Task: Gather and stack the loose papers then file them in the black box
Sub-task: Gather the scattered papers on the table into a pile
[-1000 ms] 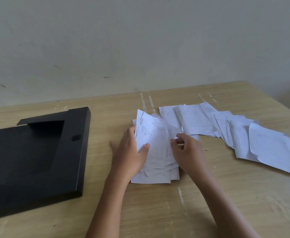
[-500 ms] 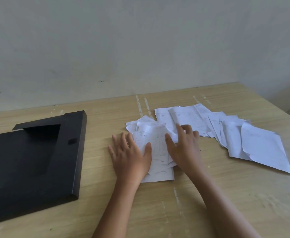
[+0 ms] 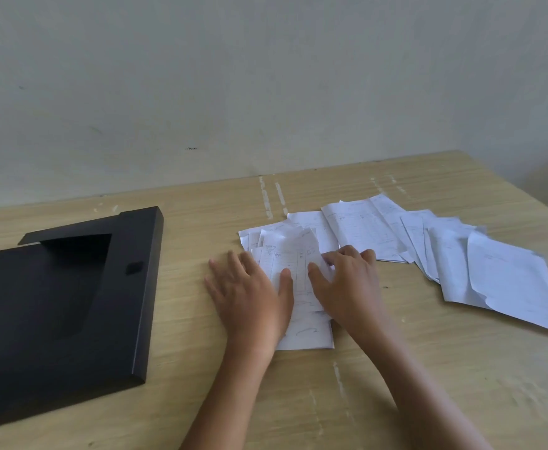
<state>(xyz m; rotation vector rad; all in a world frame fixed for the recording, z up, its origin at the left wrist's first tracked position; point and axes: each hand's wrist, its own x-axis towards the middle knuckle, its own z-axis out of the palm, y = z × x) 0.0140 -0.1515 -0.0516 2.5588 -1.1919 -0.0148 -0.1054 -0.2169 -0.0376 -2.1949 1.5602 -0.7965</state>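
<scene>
A small uneven stack of white printed papers (image 3: pixel 300 274) lies on the wooden table (image 3: pixel 444 368) in front of me. My left hand (image 3: pixel 249 297) rests flat on the stack's left side, fingers spread. My right hand (image 3: pixel 350 287) presses on its right side, with its fingertips curled on the edge of a sheet. Several more loose papers (image 3: pixel 454 254) fan out to the right, overlapping each other. The black box (image 3: pixel 55 306) lies flat at the left, apart from both hands.
A pale wall runs along the table's far edge. The table's right edge slants down past the outermost sheet (image 3: pixel 519 287), which has a curled corner. Bare wood shows between the box and the stack.
The sheets that both hands held raised a second ago have come down onto the stack. My hands now lie flat on it, and my right hand has shifted toward the far papers.
</scene>
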